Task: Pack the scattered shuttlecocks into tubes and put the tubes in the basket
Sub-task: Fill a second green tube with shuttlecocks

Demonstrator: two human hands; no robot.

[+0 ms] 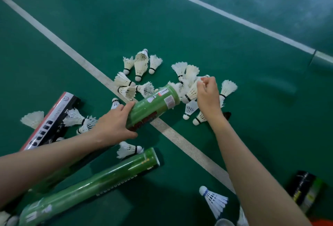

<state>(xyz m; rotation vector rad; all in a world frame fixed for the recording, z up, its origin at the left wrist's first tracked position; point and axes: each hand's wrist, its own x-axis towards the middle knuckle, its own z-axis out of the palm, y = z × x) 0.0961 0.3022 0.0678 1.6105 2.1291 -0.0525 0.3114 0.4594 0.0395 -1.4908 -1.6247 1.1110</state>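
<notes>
My left hand [115, 124] grips a green tube [153, 106] that lies tilted over the white court line, its open mouth pointing up and right. Just past that mouth my right hand [207, 94] pinches a white shuttlecock [191, 92] by its feathers, cork toward the tube. Several white shuttlecocks lie scattered on the green floor: a group [140, 65] beyond the tube, a pile [185, 72] behind my right hand, others [77, 119] near my left wrist. The basket is not in view.
A second green tube [100, 184] lies near me at lower left. A black, white and red tube [54, 119] lies at left, partly under my left arm. A black and green tube [306, 191] stands at lower right, next to a blue-banded shuttlecock [214, 200].
</notes>
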